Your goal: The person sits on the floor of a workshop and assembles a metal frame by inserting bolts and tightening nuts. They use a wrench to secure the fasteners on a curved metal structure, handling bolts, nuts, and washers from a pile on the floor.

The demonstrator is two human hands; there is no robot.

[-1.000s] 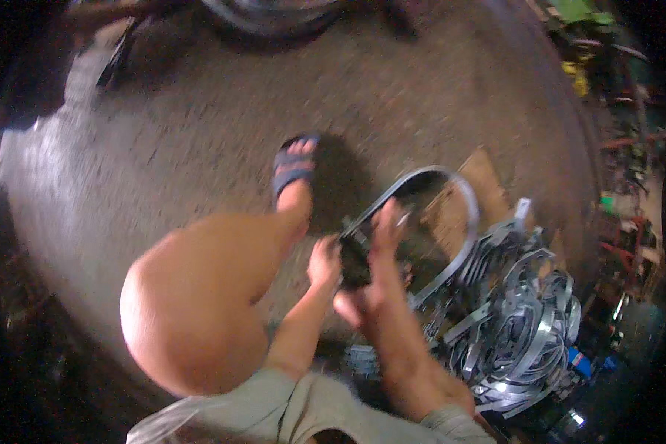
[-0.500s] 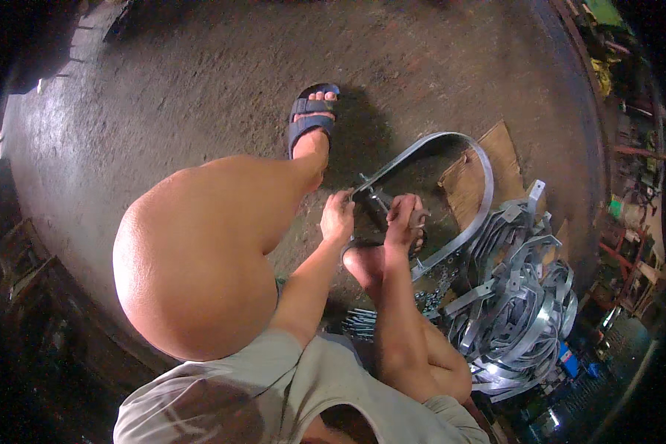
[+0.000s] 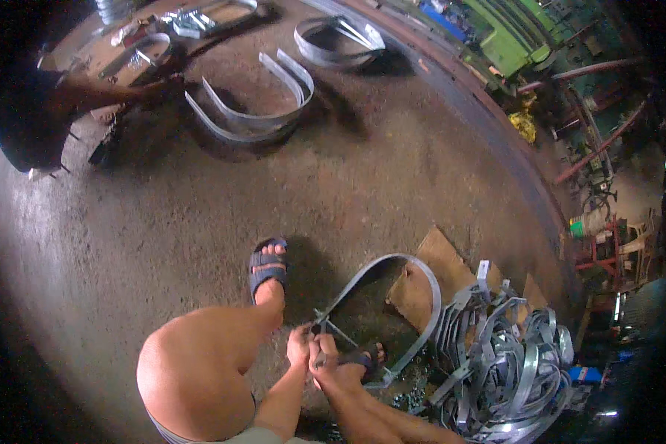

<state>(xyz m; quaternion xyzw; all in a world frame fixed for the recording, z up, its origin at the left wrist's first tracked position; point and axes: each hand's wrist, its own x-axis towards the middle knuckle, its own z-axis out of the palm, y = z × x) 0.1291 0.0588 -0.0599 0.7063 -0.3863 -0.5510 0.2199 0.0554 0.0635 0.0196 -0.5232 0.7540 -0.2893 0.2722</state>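
A bent flat metal band [image 3: 429, 285] forms a wide loop on the floor between my feet, with a bolt through its far left end. At that end my left hand [image 3: 298, 348] is closed, its fingers pinching the band. Right beside it, my right hand [image 3: 323, 354] is curled shut round something mostly hidden; a dark round end shows above its fingers. The two hands almost touch. My right foot, in a dark sandal [image 3: 376, 354], stands inside the loop near the band's other end.
Many metal bands [image 3: 496, 370] lie heaped at right, beside flat cardboard [image 3: 436, 259] and small loose hardware [image 3: 411, 399]. More curved bands [image 3: 255, 122] lie farther off, near another person's arm [image 3: 118, 95]. Green machinery [image 3: 503, 33] stands at the far right.
The view has tilted up, bringing the far bands and another person into sight. My right hand has moved left, from inside the loop to beside my left hand at the bolted end.
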